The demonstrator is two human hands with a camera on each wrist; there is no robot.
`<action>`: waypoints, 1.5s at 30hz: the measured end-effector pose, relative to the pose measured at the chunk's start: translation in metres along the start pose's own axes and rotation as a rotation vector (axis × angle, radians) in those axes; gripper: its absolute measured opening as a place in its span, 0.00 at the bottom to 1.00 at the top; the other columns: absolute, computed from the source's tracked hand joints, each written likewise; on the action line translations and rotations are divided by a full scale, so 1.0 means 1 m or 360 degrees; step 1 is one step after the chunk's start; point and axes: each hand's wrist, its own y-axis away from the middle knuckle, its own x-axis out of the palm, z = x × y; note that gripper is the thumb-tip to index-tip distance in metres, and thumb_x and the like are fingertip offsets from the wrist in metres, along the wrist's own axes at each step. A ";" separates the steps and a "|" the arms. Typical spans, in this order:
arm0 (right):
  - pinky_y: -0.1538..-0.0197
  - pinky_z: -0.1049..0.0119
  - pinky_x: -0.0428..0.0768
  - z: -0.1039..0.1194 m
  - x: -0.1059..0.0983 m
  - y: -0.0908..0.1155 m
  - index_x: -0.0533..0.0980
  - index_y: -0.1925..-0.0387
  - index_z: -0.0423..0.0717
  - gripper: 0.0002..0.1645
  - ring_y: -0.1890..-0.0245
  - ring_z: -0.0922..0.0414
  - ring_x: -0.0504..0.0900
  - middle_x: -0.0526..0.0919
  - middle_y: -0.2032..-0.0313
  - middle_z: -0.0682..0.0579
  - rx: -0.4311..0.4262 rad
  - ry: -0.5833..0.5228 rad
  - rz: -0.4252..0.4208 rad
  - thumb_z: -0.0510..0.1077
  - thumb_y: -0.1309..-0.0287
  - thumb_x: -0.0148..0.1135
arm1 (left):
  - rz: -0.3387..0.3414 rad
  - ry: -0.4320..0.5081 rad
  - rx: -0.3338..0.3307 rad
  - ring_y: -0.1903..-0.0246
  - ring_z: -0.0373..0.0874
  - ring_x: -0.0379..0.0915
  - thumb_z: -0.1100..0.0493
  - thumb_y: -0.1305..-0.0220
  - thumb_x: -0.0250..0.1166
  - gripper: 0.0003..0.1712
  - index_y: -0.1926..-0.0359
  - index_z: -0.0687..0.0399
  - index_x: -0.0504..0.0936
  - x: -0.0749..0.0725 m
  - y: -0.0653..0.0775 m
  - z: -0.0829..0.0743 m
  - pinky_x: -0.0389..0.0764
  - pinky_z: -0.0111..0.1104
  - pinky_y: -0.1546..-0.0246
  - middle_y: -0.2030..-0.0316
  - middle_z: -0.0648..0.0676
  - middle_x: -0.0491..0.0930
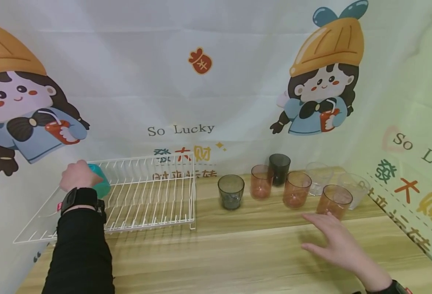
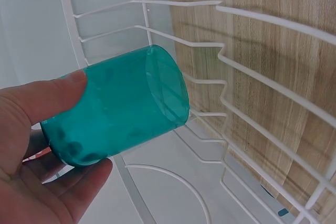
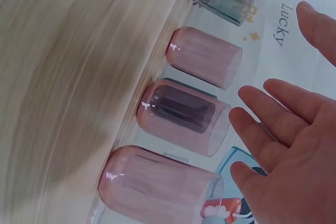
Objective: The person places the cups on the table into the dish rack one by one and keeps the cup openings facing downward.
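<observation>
My left hand (image 1: 80,175) grips a teal see-through cup (image 2: 115,108) around its base end, thumb on one side and fingers on the other. The cup lies tilted on its side, its open rim pointing at the wires of a white dish rack (image 2: 273,24). In the head view, hand and cup are over the rack's left end. Over on the right, my right hand (image 1: 335,245) holds nothing, fingers extended and spread. It is just in front of the nearest pink glass (image 1: 335,200). The right wrist view shows its fingertips close to the rims of the pink glasses (image 3: 184,119).
Two more pink glasses (image 1: 261,185), a grey glass (image 1: 231,192), a dark glass (image 1: 279,171) and two clear glasses (image 1: 359,190) stand upright right of the rack. The wooden table (image 1: 208,261) meets a printed cloth backdrop (image 1: 238,81) behind and a side cloth at right.
</observation>
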 end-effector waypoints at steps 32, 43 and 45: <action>0.26 0.61 0.50 -0.007 -0.010 -0.003 0.72 0.44 0.36 0.43 0.49 0.40 0.76 0.79 0.49 0.37 0.0093 -0.0038 0.0032 0.48 0.65 0.76 | 0.0050 0.0020 0.0002 0.57 0.66 0.67 0.52 0.39 0.52 0.31 0.47 0.77 0.62 -0.015 0.008 -0.005 0.77 0.55 0.63 0.53 0.74 0.67; 0.34 0.39 0.58 -0.011 -0.021 -0.013 0.72 0.43 0.36 0.44 0.50 0.39 0.76 0.80 0.50 0.37 0.0102 -0.0036 0.0017 0.47 0.66 0.77 | 0.0032 0.0017 0.0251 0.51 0.75 0.59 0.45 0.39 0.58 0.41 0.43 0.79 0.60 -0.033 0.023 -0.029 0.71 0.62 0.57 0.49 0.79 0.62; 0.35 0.38 0.58 -0.011 -0.022 -0.014 0.72 0.44 0.35 0.44 0.51 0.40 0.76 0.81 0.52 0.38 0.0106 -0.0041 0.0007 0.46 0.67 0.77 | 0.0043 0.0009 0.0298 0.50 0.76 0.58 0.44 0.40 0.58 0.43 0.43 0.79 0.59 -0.037 0.027 -0.035 0.70 0.63 0.56 0.49 0.79 0.61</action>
